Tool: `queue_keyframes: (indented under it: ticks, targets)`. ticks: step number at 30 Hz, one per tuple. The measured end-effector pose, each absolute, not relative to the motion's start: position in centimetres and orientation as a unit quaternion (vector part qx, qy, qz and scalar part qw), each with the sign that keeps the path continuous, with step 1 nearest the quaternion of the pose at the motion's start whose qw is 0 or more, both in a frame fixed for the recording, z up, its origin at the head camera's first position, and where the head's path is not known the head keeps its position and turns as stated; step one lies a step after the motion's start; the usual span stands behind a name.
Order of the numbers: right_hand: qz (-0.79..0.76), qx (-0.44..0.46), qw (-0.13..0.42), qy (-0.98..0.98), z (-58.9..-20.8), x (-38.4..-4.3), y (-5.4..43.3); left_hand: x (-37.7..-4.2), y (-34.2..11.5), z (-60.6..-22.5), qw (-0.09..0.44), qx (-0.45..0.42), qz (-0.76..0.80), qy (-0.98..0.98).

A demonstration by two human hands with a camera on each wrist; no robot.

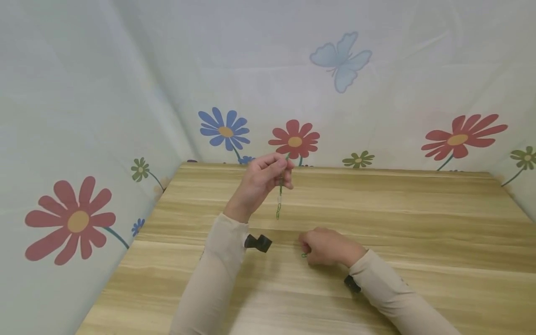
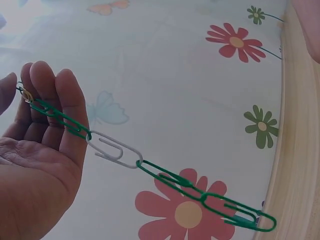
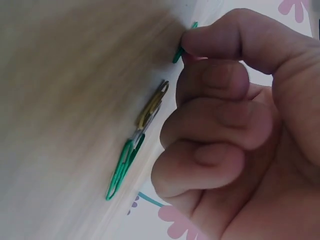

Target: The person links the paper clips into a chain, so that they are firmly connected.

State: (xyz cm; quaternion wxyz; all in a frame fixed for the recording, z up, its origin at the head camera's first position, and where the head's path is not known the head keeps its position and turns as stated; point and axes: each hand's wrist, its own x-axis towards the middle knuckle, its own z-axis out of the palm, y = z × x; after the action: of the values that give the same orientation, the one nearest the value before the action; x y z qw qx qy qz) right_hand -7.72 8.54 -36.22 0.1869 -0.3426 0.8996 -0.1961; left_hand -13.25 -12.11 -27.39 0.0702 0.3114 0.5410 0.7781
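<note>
My left hand (image 1: pixel 263 177) is raised over the far part of the table, its thumb and fingertips pinching the top of a paper clip chain (image 2: pixel 189 184). Green clips make up most of the chain, with a white one among them and a gold one near the fingertips; its lower end dangles free. Low over the table, my right hand (image 1: pixel 328 246) has thumb and forefinger pinched on a green paper clip (image 3: pixel 178 53), partly hidden by the fingers. Beside its curled fingers lie a gold paper clip (image 3: pixel 150 107), a silver one mostly covered, and green paper clips (image 3: pixel 120 170).
Both hands are above a wood-grain table (image 1: pixel 398 209). Behind it and along the left side hangs a pale cloth (image 1: pixel 259 56) printed with flowers and a butterfly. A black strap piece (image 1: pixel 258 243) sticks out from the left wrist.
</note>
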Motion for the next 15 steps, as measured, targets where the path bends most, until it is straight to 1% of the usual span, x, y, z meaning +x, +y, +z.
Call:
queue_keyframes:
  ticks: [9,15]
  targets:
    - [-0.166,-0.326,0.187,0.912,-36.46,-7.62,8.34,-13.31,-11.73,-27.37,0.076,0.309,0.779,0.54]
    - [-0.171,-0.325,0.198,0.909,-36.24,-7.36,8.29,-13.31,-11.63,-27.6,0.083,0.312,0.776,0.542]
